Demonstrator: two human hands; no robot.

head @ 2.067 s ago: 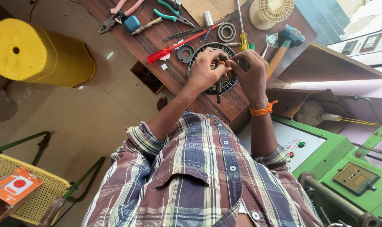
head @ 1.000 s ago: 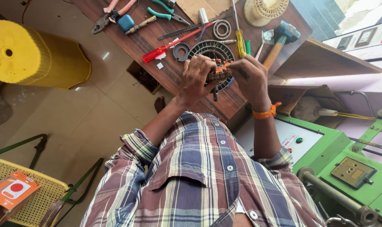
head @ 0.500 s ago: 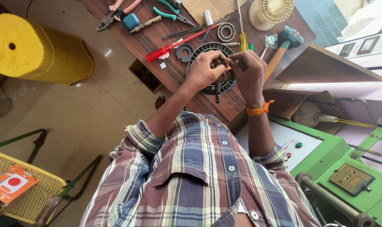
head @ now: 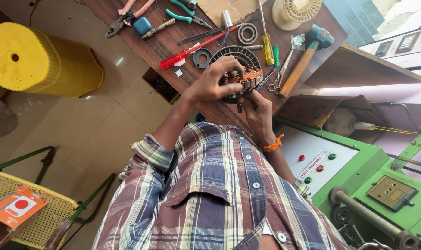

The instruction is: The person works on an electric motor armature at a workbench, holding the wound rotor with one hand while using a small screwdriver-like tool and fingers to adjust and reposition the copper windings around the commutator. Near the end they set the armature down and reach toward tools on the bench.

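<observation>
A round, dark motor stator (head: 240,58) with copper-coloured windings sits near the middle of a brown wooden workbench (head: 164,44), close to its near edge. The left hand (head: 215,83) lies over the stator's left side, fingers curled narrow and pinched on the winding at the rim. The right hand (head: 256,109) comes up from the near side just beside it, fingers closed around a thin dark tool (head: 239,105) that hangs below the stator; an orange band circles that wrist.

Around the stator the bench is crowded. To its left lie a flat metal ring (head: 202,57) and a red-handled screwdriver (head: 192,50). Farther off rest a second ring (head: 247,33), a small metal cylinder (head: 226,18), teal-handled pliers (head: 185,13) and pink-handled pliers (head: 127,16). To the right are a yellow-handled screwdriver (head: 268,44), a green-handled screwdriver (head: 276,58), scissors (head: 280,74) and a wooden-handled hammer (head: 303,58), with a cream spool (head: 296,11) at the far edge.

The floor is pale tile. A yellow ribbed drum (head: 39,58) stands at left, a yellow mesh chair (head: 39,217) with an orange box (head: 13,208) at near left. A green machine (head: 372,185) with a white button panel stands at right, beside a cardboard box (head: 321,109).
</observation>
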